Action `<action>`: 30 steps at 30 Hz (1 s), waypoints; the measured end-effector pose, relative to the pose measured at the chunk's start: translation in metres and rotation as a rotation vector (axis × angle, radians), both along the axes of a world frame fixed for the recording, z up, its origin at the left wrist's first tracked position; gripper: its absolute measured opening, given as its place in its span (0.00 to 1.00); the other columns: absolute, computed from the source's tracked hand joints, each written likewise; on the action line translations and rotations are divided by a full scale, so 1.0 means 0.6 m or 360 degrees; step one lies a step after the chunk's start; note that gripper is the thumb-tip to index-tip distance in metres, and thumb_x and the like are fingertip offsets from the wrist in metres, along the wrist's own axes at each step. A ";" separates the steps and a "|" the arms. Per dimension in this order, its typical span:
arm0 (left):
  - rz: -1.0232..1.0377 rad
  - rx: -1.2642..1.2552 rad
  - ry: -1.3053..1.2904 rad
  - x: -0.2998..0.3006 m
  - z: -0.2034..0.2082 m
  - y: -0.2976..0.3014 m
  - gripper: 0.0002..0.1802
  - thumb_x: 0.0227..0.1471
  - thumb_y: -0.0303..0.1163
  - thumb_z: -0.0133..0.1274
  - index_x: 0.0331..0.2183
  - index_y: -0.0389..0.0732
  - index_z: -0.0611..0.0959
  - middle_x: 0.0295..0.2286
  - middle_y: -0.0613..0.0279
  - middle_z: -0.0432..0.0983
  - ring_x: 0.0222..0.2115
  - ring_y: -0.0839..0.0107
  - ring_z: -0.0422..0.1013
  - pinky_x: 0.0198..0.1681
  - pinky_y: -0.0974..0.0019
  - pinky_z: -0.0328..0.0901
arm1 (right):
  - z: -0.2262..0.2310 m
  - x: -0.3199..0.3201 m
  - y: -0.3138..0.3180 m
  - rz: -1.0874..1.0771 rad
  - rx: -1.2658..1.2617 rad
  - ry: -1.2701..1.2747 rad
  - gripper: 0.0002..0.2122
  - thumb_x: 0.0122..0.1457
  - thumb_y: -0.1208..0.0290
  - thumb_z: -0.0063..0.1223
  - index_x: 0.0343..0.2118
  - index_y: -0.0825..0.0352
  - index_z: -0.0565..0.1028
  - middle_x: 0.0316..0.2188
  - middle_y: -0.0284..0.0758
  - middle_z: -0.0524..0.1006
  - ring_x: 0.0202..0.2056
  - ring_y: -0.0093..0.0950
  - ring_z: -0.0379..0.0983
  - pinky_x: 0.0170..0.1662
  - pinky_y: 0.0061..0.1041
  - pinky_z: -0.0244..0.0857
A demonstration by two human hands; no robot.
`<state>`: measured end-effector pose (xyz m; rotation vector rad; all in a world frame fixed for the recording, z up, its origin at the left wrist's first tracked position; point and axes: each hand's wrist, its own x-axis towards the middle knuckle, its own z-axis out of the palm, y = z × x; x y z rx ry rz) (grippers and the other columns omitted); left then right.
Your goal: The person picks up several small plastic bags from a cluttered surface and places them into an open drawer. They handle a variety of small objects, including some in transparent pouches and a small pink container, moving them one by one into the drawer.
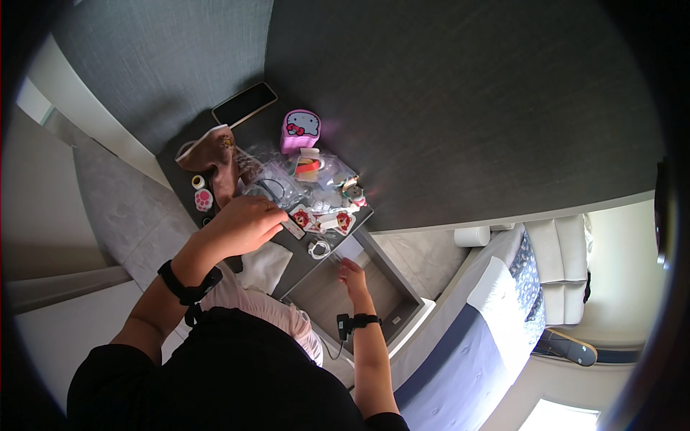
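Note:
My left hand [251, 220] is over the near left part of the dark desk top, its fingers drawn together. Whether anything is pinched in them is hidden. Beside its fingertips lie a small flat strip [294, 228] and red-and-white cartoon cards [302, 218]. My right hand [351, 276] is above an open drawer [336, 298], thumb and fingers closed near a pale flat piece [350, 248]; what they hold is too small to tell. A coiled white cable [318, 248] lies on the desk edge between the hands. Both wrists wear black bands.
Clear plastic bags [280, 185], a small figurine [353, 192], a pink cartoon box [300, 131] and a phone [244, 105] crowd the desk. Left are a brown cloth pouch [218, 161] and a pink paw-shaped item [203, 200]. A bed [460, 355] stands at right.

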<state>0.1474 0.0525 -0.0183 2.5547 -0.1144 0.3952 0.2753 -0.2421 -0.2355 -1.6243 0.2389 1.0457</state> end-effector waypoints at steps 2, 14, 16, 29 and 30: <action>0.0013 0.0027 0.0081 -0.003 0.002 0.002 0.06 0.38 0.28 0.49 0.24 0.39 0.72 0.20 0.59 0.70 0.24 0.62 0.67 0.26 0.63 0.62 | 0.006 -0.001 0.009 -0.0013 -0.0067 -0.0045 0.12 0.51 0.77 0.40 0.40 0.67 0.67 0.30 0.29 0.69 0.26 0.20 0.66 0.25 0.17 0.59; 0.0005 0.0036 0.0130 0.000 0.003 0.000 0.07 0.38 0.28 0.50 0.26 0.39 0.73 0.22 0.59 0.71 0.25 0.62 0.68 0.28 0.63 0.62 | -0.133 0.005 -0.039 0.0618 -0.0708 -0.1106 0.15 0.42 0.73 0.48 0.38 0.58 0.72 0.34 0.39 0.71 0.32 0.33 0.69 0.36 0.26 0.62; 0.0024 0.0037 0.0124 -0.004 0.002 0.004 0.07 0.38 0.28 0.50 0.26 0.39 0.73 0.22 0.59 0.71 0.25 0.62 0.68 0.28 0.63 0.62 | -0.131 0.006 -0.032 0.0669 -0.0710 -0.1115 0.15 0.42 0.73 0.49 0.38 0.58 0.72 0.34 0.40 0.71 0.35 0.37 0.68 0.38 0.27 0.61; 0.0172 0.0107 0.0327 -0.028 -0.025 0.029 0.09 0.38 0.29 0.50 0.26 0.37 0.73 0.26 0.57 0.70 0.29 0.61 0.67 0.32 0.63 0.61 | 0.000 -0.025 -0.034 0.0613 -0.0772 -0.1038 0.14 0.44 0.74 0.46 0.37 0.61 0.71 0.22 0.34 0.73 0.23 0.22 0.69 0.26 0.20 0.62; 0.0198 0.0128 0.0452 -0.028 -0.029 0.030 0.11 0.37 0.30 0.50 0.27 0.36 0.73 0.28 0.56 0.70 0.31 0.61 0.66 0.34 0.63 0.60 | -0.001 -0.032 -0.049 0.0608 -0.0764 -0.1039 0.14 0.44 0.74 0.46 0.37 0.61 0.71 0.22 0.34 0.73 0.23 0.22 0.69 0.26 0.20 0.62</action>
